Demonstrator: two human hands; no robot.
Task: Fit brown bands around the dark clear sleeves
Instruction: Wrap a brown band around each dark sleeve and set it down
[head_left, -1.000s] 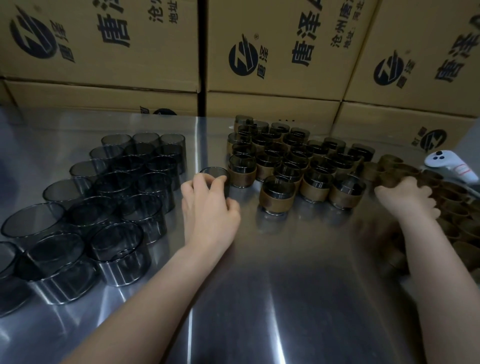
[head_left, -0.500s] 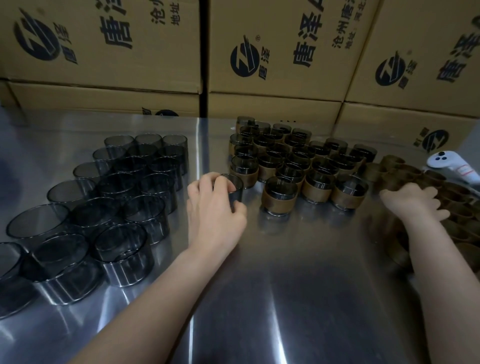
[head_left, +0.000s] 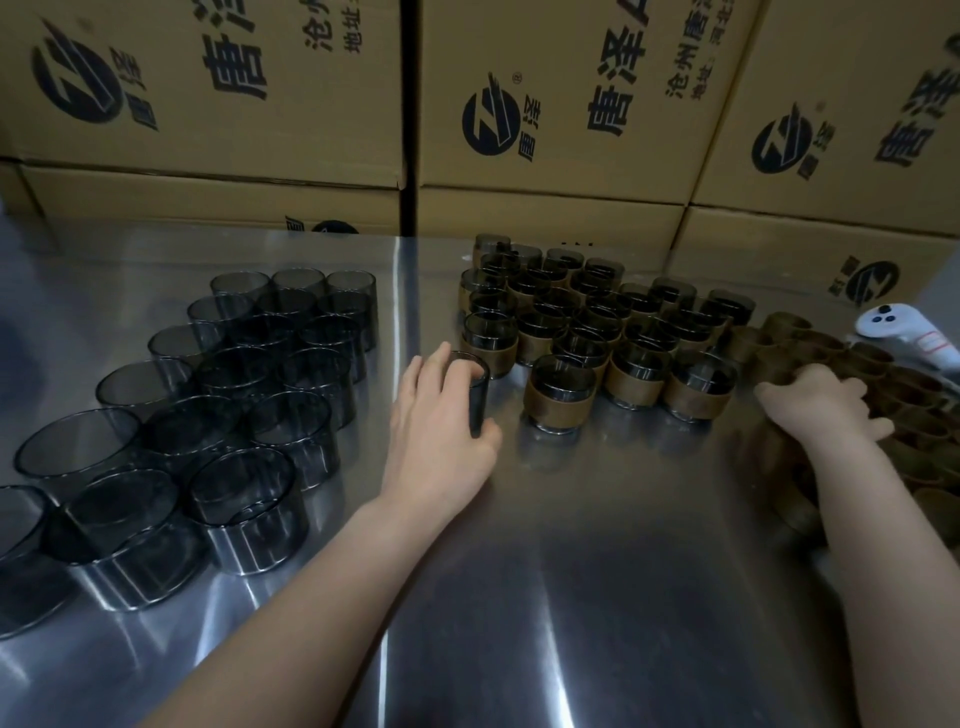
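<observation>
the dark clear sleeve (head_left: 478, 402) sits mid-frame in the left hand (head_left: 439, 441). it looks upright on the steel table (head_left: 571, 597), just left of the front row of banded sleeves (head_left: 561, 397). it reads as a thin, rigid, open-topped tube, prob light, smooth and slippery. it could crack or slip if squeezed hard, so best taken w/ a gentle wrap round rim and wall, not a crush. the fingers (head_left: 434, 364) curl over the top rim on the far side, and the thumb presses the near wall low down, so the sleeve's dark wall shows between them. can't tell if it's lifted off the table.

the brown bands (head_left: 810, 343) lie in a loose heap at the right edge of frame. they look soft and flexible, prob a bit grippy — hold one by its edge to work it over a sleeve. the right hand (head_left: 818, 410) rests on that heap, fingers curled down among the bands and blurred — can't tell if it pinches one. the bare sleeves (head_left: 249, 395) stand clustered at left, well apart from both hands.
</observation>
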